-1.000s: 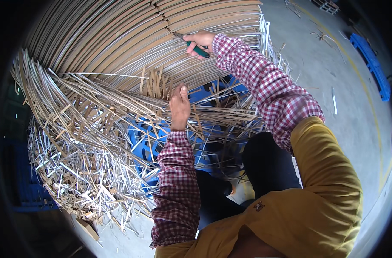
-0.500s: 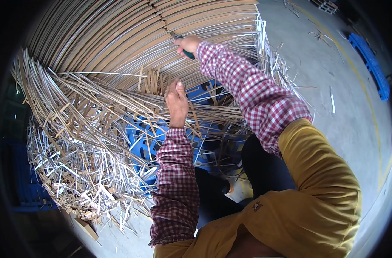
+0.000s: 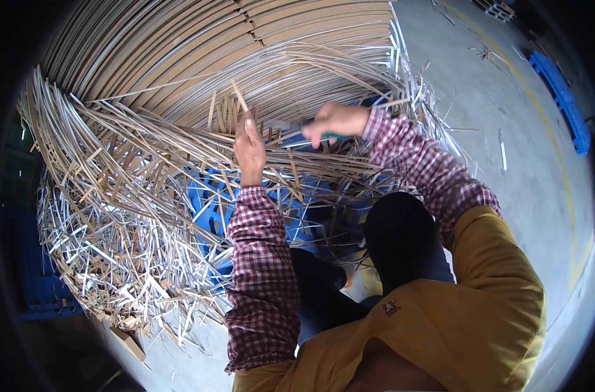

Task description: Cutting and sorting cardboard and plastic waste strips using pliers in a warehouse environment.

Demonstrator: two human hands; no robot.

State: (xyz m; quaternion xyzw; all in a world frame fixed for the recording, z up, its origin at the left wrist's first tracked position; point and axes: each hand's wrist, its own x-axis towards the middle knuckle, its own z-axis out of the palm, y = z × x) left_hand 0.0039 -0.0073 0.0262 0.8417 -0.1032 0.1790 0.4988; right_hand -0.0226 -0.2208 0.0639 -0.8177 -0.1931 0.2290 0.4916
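You are mid-trim: your left hand (image 3: 250, 149) pinches a thin cardboard strip (image 3: 240, 98) upright at the edge of the stacked corrugated sheets (image 3: 180, 52), while your right hand (image 3: 335, 121) is closed round a green-handled tool (image 3: 310, 138), probably a knife. Next, steady the strip and keep the blade clear of your left fingers. Loose offcuts (image 3: 114, 215) crowd the blue pallet (image 3: 206, 196); open concrete floor (image 3: 506, 117) lies to your right.

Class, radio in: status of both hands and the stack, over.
Left hand pinching cardboard strips. Right hand gripping green-handled tool against cardboard stack. Loose trimmings heaped over blue pallet.
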